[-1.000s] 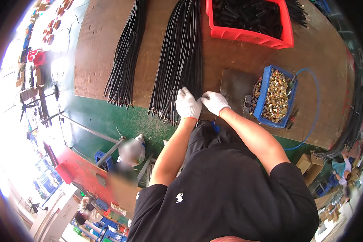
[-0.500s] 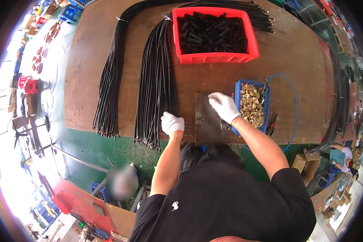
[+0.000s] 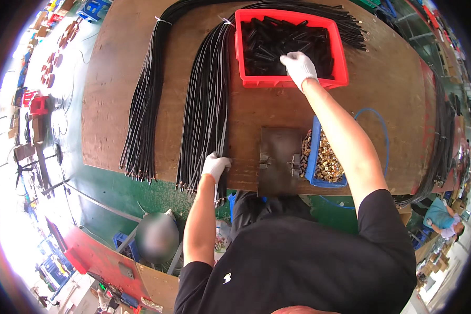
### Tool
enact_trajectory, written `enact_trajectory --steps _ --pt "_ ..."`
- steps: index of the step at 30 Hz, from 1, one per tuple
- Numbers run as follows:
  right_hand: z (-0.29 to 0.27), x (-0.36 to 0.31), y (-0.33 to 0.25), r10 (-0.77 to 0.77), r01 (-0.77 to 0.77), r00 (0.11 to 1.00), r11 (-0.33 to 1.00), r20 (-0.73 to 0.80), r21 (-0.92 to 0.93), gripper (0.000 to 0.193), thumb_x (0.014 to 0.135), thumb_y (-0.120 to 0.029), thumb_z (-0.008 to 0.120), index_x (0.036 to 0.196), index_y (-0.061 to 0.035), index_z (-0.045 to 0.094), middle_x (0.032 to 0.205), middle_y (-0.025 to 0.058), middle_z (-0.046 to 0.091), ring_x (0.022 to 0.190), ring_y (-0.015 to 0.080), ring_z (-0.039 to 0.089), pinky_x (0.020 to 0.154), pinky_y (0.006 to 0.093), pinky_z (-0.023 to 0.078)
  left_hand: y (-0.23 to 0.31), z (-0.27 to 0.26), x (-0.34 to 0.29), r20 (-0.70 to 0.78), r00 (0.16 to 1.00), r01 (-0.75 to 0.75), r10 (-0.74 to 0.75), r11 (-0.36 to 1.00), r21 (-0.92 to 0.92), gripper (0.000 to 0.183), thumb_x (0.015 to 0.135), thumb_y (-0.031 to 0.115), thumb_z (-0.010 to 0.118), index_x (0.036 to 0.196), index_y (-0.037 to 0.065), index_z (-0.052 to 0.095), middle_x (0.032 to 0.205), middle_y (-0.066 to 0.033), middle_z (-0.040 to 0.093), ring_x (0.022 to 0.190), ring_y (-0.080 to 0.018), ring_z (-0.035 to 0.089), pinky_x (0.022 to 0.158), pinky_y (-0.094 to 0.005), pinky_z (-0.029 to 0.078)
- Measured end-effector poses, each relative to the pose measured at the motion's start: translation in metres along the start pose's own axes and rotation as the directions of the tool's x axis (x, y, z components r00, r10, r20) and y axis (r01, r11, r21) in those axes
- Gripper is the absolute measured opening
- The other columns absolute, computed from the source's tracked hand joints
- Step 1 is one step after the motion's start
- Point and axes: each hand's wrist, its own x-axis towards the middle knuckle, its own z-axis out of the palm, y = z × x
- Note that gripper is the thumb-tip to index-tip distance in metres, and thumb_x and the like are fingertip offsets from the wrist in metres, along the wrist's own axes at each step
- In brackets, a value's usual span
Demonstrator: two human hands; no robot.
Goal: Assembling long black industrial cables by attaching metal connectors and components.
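1. In the head view, we see the white-gloved left hand [image 3: 215, 166] at the near edge of the worktop [image 3: 246, 118], its fingers curled against the right-hand strands of the larger black cable bundle [image 3: 205, 99]. We cannot tell whether it pinches any.
2. We see that bundle running from the worktop's far edge to its near edge, the cable tips overhanging.
3. The white-gloved right hand [image 3: 300, 68] reaches over the red bin [image 3: 293, 82] by the far edge, fingers close together above black ribbed sleeves [image 3: 267, 44]; we cannot tell whether it pinches one.
4. Toward the left edge, we see a second cable bundle [image 3: 141, 120].
5. At the near edge, we find a dark plate [image 3: 281, 144] beside a blue bin [image 3: 312, 157] of brass-coloured fittings [image 3: 328, 163].
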Motion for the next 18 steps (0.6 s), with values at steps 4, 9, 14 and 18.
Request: enact_trajectory --steps 4,9,14,18 --pt "0.012 0.009 -0.059 0.4 -0.429 0.891 0.896 0.214 0.112 0.068 0.093 -0.043 0.074 0.135 0.0099 0.063 0.122 0.0236 0.072 0.101 0.0338 0.073 0.082 0.0442 0.06 -0.023 0.012 0.014 -0.06 0.997 -0.054 0.055 0.998 0.026 0.025 0.069 0.003 0.072 0.093 -0.003 0.07 0.082 -0.0108 0.074 0.07 -0.0191 0.068 0.067 -0.0329 0.054" --pt "0.04 0.034 -0.09 0.43 -0.389 0.802 0.903 0.413 -0.184 0.072 0.096 -0.046 0.071 0.154 -0.0081 0.051 0.159 0.0192 0.05 0.144 0.036 0.051 0.11 0.0537 0.053 -0.021 0.007 0.01 0.011 0.999 -0.044 0.043 0.998 0.045 0.026 0.072 0.003 0.073 0.097 -0.002 0.071 0.083 -0.0108 0.075 0.072 -0.0189 0.07 0.069 -0.0319 0.055" --pt "0.091 0.054 -0.084 0.793 -0.787 0.609 0.607 -0.016 0.105 0.07 0.089 -0.046 0.078 0.149 -0.0143 0.058 0.154 0.0143 0.056 0.144 0.0307 0.05 0.112 0.0461 0.049 -0.012 0.006 0.006 0.03 0.999 -0.04 0.038 0.997 0.062 0.025 0.073 0.011 0.074 0.095 -0.001 0.07 0.081 -0.0107 0.075 0.072 -0.0195 0.071 0.07 -0.033 0.056" --pt "0.112 0.067 -0.082 0.76 -0.731 0.625 0.65 -0.177 0.21 0.089 0.078 -0.05 0.087 0.152 -0.0159 0.051 0.158 0.0186 0.051 0.138 0.0344 0.056 0.116 0.0463 0.044 -0.029 0.006 0.016 0.005 0.998 -0.059 0.059 0.99 0.128 0.029 0.072 0.014 0.073 0.096 -0.001 0.071 0.08 -0.0112 0.075 0.073 -0.0211 0.071 0.073 -0.0332 0.056"
